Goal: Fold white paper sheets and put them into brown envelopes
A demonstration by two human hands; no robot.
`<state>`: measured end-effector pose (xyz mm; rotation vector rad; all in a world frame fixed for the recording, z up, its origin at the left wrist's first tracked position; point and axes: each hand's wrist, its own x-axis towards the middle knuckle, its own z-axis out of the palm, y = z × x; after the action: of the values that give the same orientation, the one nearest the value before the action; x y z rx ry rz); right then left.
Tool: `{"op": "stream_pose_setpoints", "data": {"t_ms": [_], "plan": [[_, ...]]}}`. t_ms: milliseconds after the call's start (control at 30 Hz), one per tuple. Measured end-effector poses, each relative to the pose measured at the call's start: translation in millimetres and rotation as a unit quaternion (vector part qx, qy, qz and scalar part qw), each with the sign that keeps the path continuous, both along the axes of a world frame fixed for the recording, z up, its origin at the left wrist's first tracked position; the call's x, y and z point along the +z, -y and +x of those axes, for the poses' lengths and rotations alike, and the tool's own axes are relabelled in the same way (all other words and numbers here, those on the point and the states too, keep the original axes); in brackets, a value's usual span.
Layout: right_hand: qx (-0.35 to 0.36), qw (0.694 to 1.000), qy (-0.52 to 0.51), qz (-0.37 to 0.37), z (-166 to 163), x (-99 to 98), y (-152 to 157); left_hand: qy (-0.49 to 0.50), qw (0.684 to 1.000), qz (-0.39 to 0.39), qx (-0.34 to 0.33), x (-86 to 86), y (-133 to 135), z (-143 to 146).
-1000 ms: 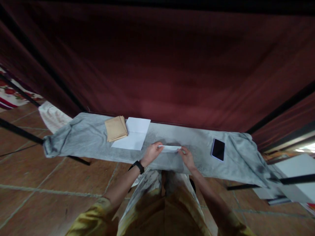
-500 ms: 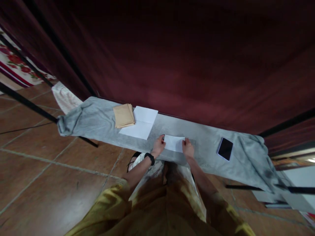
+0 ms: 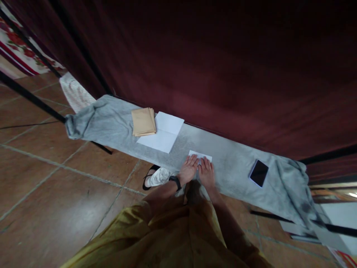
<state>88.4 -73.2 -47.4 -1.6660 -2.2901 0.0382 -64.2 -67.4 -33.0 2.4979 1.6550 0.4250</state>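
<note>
A small folded sheet of white paper (image 3: 206, 157) lies on the grey cloth, mostly covered by my hands. My left hand (image 3: 188, 170), with a black watch (image 3: 175, 182) on its wrist, rests flat on the paper with its fingers stretched out. Close beside it my right hand (image 3: 206, 173) also lies flat, fingers reaching over the paper. Only the far edge of the paper shows past the fingertips. To the left is a larger white sheet (image 3: 163, 137) with a crease across it. A stack of brown envelopes (image 3: 143, 121) partly overlaps that sheet.
The grey cloth (image 3: 225, 163) covers a long narrow bench. A phone (image 3: 259, 173) with a dark screen lies toward the right end. Behind the bench hangs a dark red curtain (image 3: 195, 93). Black metal bars (image 3: 33, 96) stand at both ends.
Both hands have let go of the paper's side edges and come together, now lying flat on it. Less of the paper shows. The view has shifted slightly.
</note>
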Motion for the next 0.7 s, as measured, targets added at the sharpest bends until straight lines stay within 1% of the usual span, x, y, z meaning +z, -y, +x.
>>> {"op": "stream_pose_setpoints", "data": {"t_ms": [133, 267, 400, 500, 600, 700], "plan": [[0.006, 1.000, 0.025, -0.013, 5, 1.4, 2, 0.006, 0.998, 0.004, -0.055, -1.9, 12, -7], [0.024, 0.999, 0.009, -0.026, 2, 5.9, -5, 0.008, 0.996, 0.006, -0.089, 0.4, 17, -13], [0.035, 0.997, -0.035, -0.058, -12, 4.7, -13, 0.009, 0.995, -0.001, -0.097, -1.7, 15, -12], [0.030, 0.996, -0.053, -0.072, -15, 2.5, -15, 0.004, 0.995, 0.001, -0.102, -4.0, 14, -10], [0.007, 0.997, -0.043, -0.065, -7, 0.7, -13, -0.011, 0.994, 0.004, -0.106, -4.4, 14, -9], [-0.005, 0.999, -0.005, -0.047, 5, -1.3, -10, -0.026, 0.995, 0.003, -0.097, -2.7, 15, -8]]}}
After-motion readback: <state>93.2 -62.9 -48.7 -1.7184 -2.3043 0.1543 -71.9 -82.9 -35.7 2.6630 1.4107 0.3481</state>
